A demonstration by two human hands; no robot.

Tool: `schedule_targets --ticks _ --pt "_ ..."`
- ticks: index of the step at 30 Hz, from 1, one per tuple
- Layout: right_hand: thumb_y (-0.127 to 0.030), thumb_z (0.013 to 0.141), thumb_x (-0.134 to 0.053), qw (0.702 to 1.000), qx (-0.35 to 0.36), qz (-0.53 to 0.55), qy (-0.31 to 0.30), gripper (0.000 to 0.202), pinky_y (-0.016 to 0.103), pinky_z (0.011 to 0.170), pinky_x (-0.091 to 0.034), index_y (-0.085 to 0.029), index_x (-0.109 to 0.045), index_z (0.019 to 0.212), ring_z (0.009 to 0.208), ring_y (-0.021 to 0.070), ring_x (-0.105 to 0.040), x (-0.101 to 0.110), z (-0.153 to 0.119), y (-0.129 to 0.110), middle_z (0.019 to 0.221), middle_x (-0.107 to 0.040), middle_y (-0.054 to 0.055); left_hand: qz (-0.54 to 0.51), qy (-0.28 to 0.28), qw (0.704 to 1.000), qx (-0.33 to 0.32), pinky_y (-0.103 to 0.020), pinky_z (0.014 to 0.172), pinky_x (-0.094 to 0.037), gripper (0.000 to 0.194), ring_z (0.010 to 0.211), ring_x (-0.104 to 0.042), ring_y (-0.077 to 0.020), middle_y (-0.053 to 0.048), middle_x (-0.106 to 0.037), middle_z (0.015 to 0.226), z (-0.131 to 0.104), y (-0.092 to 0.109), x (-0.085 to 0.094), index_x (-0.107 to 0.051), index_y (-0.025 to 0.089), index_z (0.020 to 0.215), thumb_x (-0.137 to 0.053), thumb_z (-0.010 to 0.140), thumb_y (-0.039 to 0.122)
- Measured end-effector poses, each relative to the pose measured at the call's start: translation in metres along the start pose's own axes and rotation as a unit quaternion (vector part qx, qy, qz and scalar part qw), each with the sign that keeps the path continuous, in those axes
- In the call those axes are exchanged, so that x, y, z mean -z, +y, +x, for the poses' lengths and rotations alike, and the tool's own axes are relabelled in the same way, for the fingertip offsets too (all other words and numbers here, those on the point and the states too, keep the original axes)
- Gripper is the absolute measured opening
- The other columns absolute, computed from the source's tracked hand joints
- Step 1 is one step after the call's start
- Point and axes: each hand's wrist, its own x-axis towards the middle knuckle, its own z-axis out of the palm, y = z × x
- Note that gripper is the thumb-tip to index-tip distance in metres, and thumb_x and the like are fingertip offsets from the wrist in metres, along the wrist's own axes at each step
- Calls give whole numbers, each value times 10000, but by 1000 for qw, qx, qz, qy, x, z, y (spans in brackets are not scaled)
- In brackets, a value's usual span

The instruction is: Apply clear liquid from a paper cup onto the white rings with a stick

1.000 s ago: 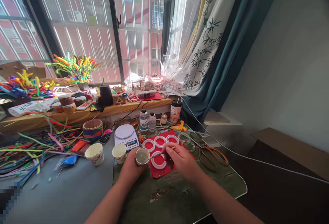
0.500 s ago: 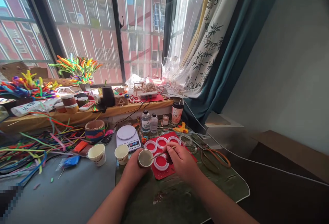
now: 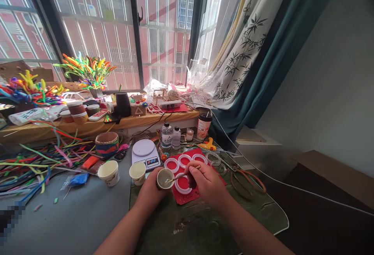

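Observation:
My left hand is wrapped round a paper cup, tilted so that its inside shows. Between the fingers of my right hand is a thin stick, its tip inside the cup. The liquid in the cup looks cloudy. Just beyond and partly under my hands lies a red sheet bearing several round white-rimmed molds. Left of my left hand stands a second paper cup, near a white digital scale.
Another paper cup stands farther left, near a blue packet and tangled coloured strips. Behind the molds are clear bottles, a lidded drink cup and a yellow glue gun. Orange-handled pliers lie right.
The stick's tip has moved deeper into the cup, toward its middle. The camera view has shifted slightly. Both hands keep their hold.

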Motion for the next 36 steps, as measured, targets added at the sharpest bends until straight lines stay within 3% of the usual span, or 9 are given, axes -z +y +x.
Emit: schedule_targets --ticks 24,36 --pt "-432 997 -522 999 18 -42 -15 282 319 631 -475 -222 -661 869 665 204 -584 0 5 1 705 -619 13 -6 14 1000 8 -429 983 -594 439 1104 -766 -320 -93 -825 1210 0 -3 0 -738 234 1179 -854 756 225" --pt "-420 1024 -507 999 23 -41 -26 292 322 671 -495 -222 -651 865 707 207 -608 3 9 3 739 -626 19 -9 15 1000 -5 -401 935 -620 414 1036 -778 -307 -75 -842 1141 1 0 -1 -757 230 1120 -813 722 135"
